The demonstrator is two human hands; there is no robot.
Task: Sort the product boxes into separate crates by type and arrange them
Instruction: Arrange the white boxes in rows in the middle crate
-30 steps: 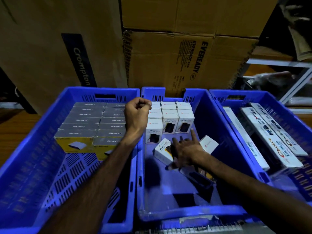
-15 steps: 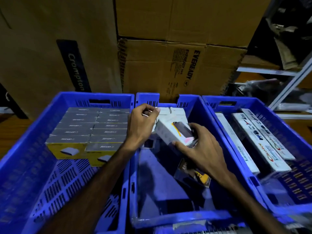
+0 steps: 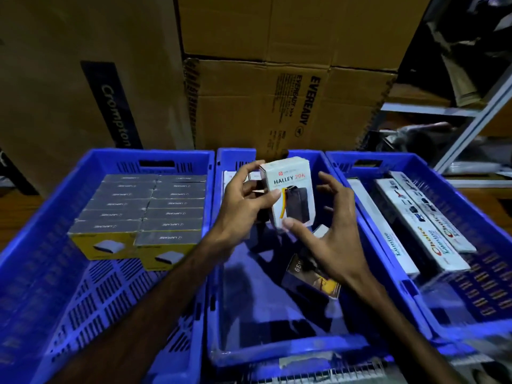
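A white Halley 20k box is held upright over the middle blue crate, pinched by the left hand. It is touched at its lower corner by the thumb of the spread right hand.

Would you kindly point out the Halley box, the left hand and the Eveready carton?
Halley box [image 3: 288, 187]: head view, printed front face.
Left hand [image 3: 243, 200]: head view, back of hand.
Eveready carton [image 3: 249, 106]: head view, front panel.
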